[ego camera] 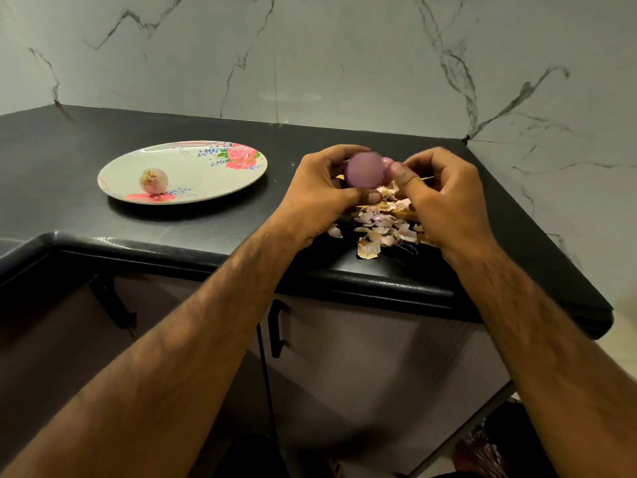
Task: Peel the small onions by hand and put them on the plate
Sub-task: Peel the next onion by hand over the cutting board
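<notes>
A small purple onion (363, 169), blurred by motion, sits between both hands above the black counter. My left hand (320, 194) grips it from the left with curled fingers and thumb. My right hand (444, 198) pinches at the onion's right side, where a pale pink bit of skin (387, 165) shows. A pile of torn onion skins (379, 225) lies on the counter under the hands. To the left, an oval floral plate (206, 174) holds one pale peeled onion (153, 181).
The black counter (69, 160) meets a marble-patterned wall (310, 63) behind and at the right. Its rounded front edge (379, 281) runs below the skins. Cabinet doors with black handles (275, 329) stand under the counter.
</notes>
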